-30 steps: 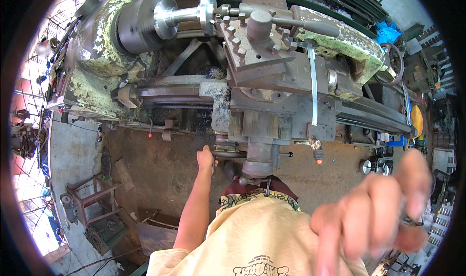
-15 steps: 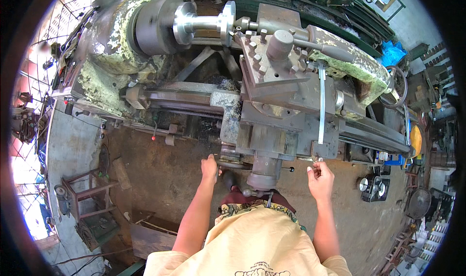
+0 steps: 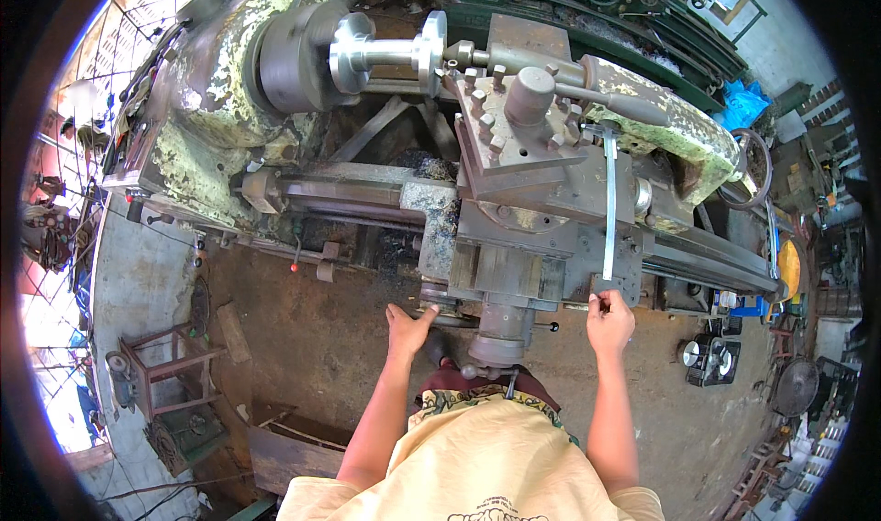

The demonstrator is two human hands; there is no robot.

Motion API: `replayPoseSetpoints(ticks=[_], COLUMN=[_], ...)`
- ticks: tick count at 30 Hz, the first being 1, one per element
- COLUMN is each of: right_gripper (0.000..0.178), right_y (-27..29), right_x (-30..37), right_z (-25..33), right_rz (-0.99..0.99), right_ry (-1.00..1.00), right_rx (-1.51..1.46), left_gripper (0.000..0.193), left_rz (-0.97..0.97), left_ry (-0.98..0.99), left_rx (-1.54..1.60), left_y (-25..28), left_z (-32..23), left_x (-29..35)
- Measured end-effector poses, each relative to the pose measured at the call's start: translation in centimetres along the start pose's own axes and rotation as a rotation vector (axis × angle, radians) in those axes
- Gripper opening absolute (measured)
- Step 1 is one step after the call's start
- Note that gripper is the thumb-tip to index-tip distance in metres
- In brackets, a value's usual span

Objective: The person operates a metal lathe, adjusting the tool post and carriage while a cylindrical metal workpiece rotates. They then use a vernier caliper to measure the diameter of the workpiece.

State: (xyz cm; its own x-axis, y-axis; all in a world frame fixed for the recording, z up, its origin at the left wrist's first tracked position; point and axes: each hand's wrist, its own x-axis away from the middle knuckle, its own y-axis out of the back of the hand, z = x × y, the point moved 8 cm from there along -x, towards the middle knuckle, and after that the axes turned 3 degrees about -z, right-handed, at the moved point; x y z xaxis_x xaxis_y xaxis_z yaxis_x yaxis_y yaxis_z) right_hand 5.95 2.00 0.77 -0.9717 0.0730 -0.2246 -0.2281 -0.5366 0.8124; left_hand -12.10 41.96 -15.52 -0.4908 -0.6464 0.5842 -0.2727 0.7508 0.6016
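My left hand [image 3: 408, 331] is at the left of the lathe carriage's handwheel [image 3: 451, 321], thumb and fingers spread, the thumb by the rim. My right hand [image 3: 610, 324] is closed at the carriage's front edge, just below the lower end of a long silver vernier caliper [image 3: 610, 218]. What its fingers pinch is too small to make out. The caliper lies on the carriage, right of the square tool post [image 3: 518, 122]. A shiny flanged metal workpiece [image 3: 390, 53] sits between the dark chuck [image 3: 298, 58] and the tailstock centre [image 3: 468, 53].
A red-tipped lever [image 3: 295, 266] hangs below the bed at left. The cross-slide crank [image 3: 491, 372] stands close to my waist. A ball-ended lever [image 3: 551, 327] juts out between my hands. A metal frame stand [image 3: 170, 365] is on the floor at left, a black tray [image 3: 711, 359] at right.
My left hand has gone from curled fingers at the handwheel to spread ones. My right hand has moved up slightly, nearer the caliper's end. The view has shifted a little.
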Motion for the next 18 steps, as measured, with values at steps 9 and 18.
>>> replayPoseSetpoints(ticks=[9, 18], right_gripper=[0.018, 0.018], right_y=[-0.2, -0.1], right_x=[0.1, 0.1], right_z=[1.0, 1.3], right_rz=[0.005, 0.012], right_ry=[0.041, 0.041], right_rx=[0.136, 0.147], left_gripper=[0.151, 0.152], left_rz=[0.111, 0.121], left_ry=[-0.048, -0.064], left_rx=[-0.126, -0.139], left_y=[0.8, 0.7], left_z=[-1.3, -0.7], left_x=[0.8, 0.3])
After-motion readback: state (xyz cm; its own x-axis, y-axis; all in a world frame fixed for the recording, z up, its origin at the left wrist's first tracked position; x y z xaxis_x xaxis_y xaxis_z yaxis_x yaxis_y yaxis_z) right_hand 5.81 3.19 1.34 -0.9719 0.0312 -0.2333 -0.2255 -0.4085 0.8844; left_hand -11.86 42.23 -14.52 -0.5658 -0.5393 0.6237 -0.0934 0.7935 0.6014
